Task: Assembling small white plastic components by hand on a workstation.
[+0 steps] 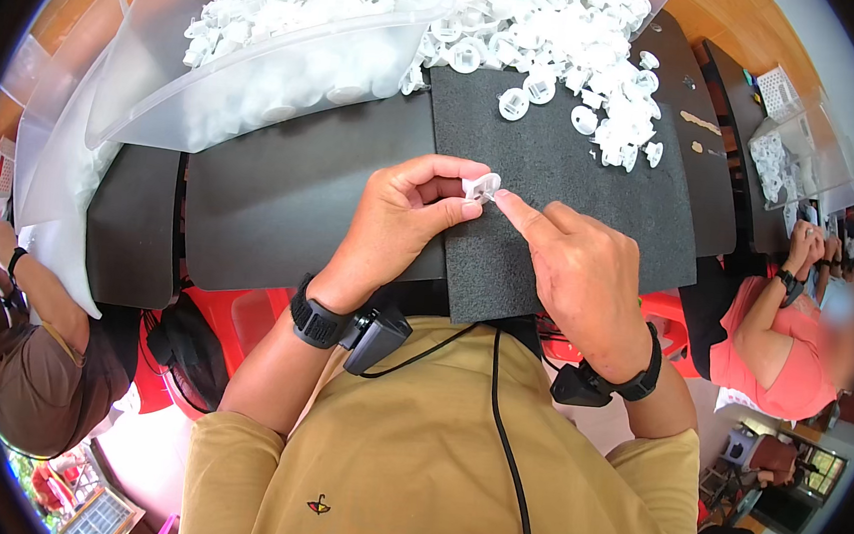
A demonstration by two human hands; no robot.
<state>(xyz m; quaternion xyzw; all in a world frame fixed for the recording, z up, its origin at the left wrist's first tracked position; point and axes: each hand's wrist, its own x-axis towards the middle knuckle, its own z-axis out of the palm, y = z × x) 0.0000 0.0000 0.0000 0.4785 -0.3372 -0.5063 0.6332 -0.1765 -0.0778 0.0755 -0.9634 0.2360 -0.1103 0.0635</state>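
Observation:
My left hand point(401, 215) is closed, pinching a small white plastic part point(480, 187) with a round flange between thumb and fingertips. It is held up above the left edge of a dark grey foam mat point(507, 263). From the right, my right hand point(588, 265) brings its index fingertip against the part's edge. Its other fingers are curled in and the thumb is hidden, so anything within them cannot be made out. Loose round white parts point(513, 103) of similar look lie on the mat's far side.
A translucent plastic bin point(259, 103) full of white parts stands at the far left, beside a large white heap point(566, 27) spilling onto the mat. Dark tabletops point(312, 198) lie underneath. Co-workers sit on both sides, one in a pink shirt point(791, 356) at right. Cables hang before my shirt.

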